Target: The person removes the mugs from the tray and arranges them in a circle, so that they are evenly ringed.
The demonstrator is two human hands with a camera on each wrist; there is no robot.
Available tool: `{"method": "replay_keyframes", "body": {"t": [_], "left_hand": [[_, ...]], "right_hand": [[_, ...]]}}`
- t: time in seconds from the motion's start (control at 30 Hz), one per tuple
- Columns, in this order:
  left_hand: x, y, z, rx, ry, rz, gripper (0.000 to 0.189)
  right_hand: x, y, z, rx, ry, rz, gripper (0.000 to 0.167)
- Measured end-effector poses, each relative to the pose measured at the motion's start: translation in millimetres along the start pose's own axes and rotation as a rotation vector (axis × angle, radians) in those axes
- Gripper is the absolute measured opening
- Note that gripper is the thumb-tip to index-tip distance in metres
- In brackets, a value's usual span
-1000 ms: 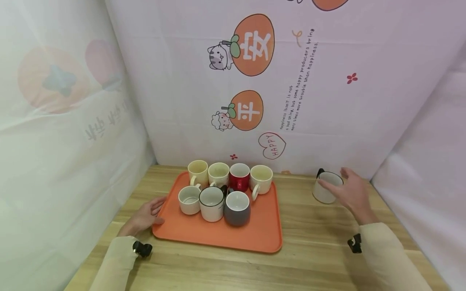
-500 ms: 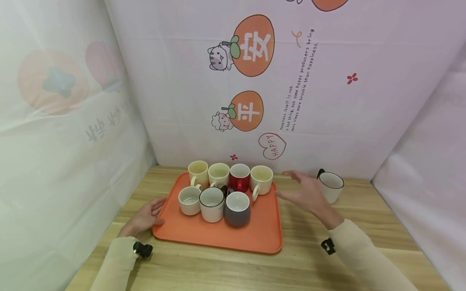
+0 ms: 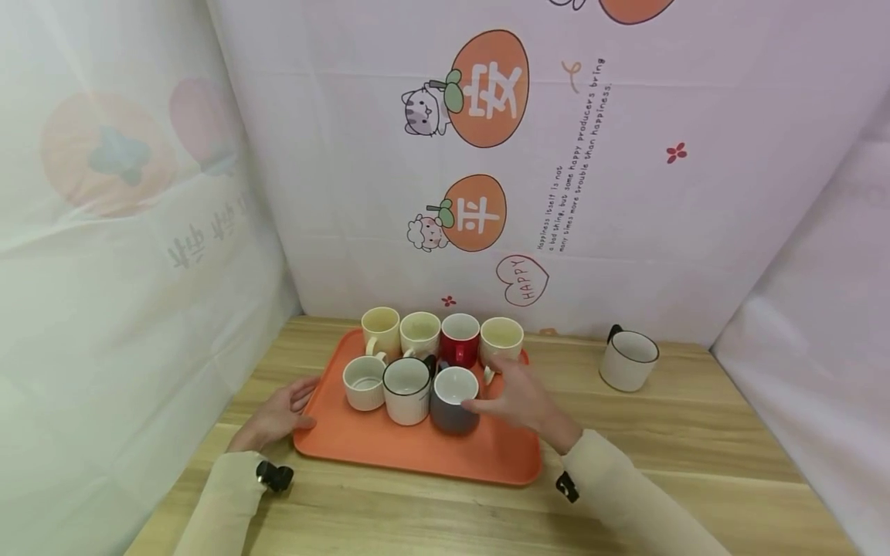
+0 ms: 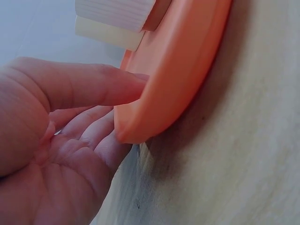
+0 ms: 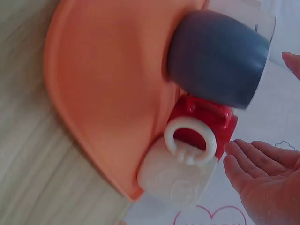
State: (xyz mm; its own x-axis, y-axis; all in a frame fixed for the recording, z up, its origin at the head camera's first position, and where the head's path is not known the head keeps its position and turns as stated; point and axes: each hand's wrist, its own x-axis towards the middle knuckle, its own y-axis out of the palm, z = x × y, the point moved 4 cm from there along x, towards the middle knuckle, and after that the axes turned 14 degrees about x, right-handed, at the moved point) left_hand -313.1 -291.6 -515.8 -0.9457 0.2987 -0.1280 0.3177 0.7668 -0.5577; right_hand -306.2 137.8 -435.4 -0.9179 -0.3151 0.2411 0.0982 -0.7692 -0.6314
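My left hand holds the left edge of an orange tray; in the left wrist view the thumb lies over the rim and the fingers sit at its outer side. On the tray, mugs stand upright in two rows. The front row has a small white ribbed cup, a white mug with a black rim and a grey mug. My right hand, fingers spread and holding nothing, hovers over the tray's right part beside the grey mug, close to a cream mug.
A red mug, a pale cream mug and a yellow mug line the tray's back. Another black-rimmed white mug stands on the wooden table at right. Printed white cloth encloses the back and sides.
My right hand has left the black-rimmed mug at the right and moved leftward to the grey mug. That mug stays on the table, and my left hand keeps its place on the tray.
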Motion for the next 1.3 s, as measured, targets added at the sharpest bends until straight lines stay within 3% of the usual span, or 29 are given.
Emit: {"method": "replay_keyframes", "body": {"t": [0.37,0.5,0.73,1.0,1.3], "left_hand": [[1.5,2.1,-2.7,0.013,-0.004,-0.007,0.090],[1.5,2.0,-2.8,0.009,0.004,-0.002,0.090],[1.3,-0.2,-0.5,-0.002,-0.002,-0.001,0.090],[2.9,-1.6,2.0,0.000,-0.026,-0.010,0.089],[3.2,-1.3,2.4,0.019,-0.035,-0.014,0.089]], "right_hand": [[3.6,35.1,-2.0,0.018,-0.034,-0.090,0.074],[3.3,44.2,-1.8,0.037,-0.014,-0.121,0.068],[4.6,54.3,-1.1,0.046,0.051,-0.202,0.076],[4.2,50.4,-0.5,0.099,0.065,-0.222,0.073],[-1.4,22.9,-4.0,0.140,0.023,-0.123,0.059]]}}
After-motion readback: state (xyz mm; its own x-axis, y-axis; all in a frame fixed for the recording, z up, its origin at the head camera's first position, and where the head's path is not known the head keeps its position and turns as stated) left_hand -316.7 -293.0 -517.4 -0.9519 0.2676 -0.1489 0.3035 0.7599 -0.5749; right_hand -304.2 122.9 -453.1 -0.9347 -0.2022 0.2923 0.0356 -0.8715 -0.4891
